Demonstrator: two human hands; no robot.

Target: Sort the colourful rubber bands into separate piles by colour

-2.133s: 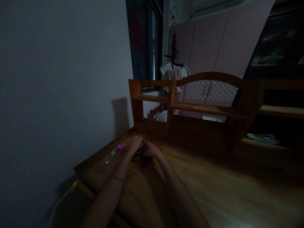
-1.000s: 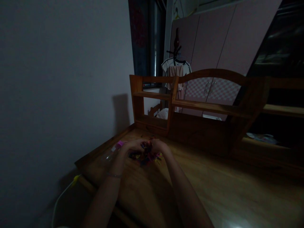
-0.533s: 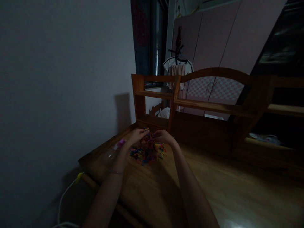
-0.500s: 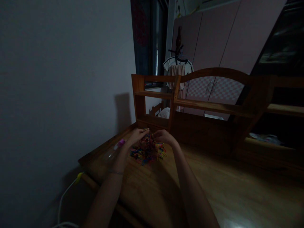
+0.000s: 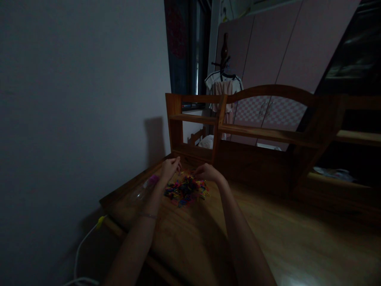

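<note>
A pile of small, thin multicoloured pieces (image 5: 187, 190) lies on the wooden desk (image 5: 190, 234); dim light hides their exact kind. Just beyond its left side, my left hand (image 5: 170, 167) is raised with its fingers pinched together. Whatever sits in that pinch is too small to name. My right hand (image 5: 206, 172) hovers at the pile's right far edge, fingertips drawn together and pointing left. I cannot make out what they hold. Left of my left forearm lies a clear plastic container (image 5: 139, 194) with a purple part (image 5: 153, 180), partly covered by the arm.
A wooden shelf unit (image 5: 193, 119) rises along the desk's back edge. The pale wall (image 5: 89, 99) borders the left side. A white cable (image 5: 79, 250) with a yellow piece (image 5: 100, 221) hangs by the near left edge. Plastic wrapping (image 5: 335, 174) rests on the right shelf.
My left hand has moved left and slightly up, away from my right hand. A dark tangle between the hands has dropped lower onto the pile. My right hand has barely shifted.
</note>
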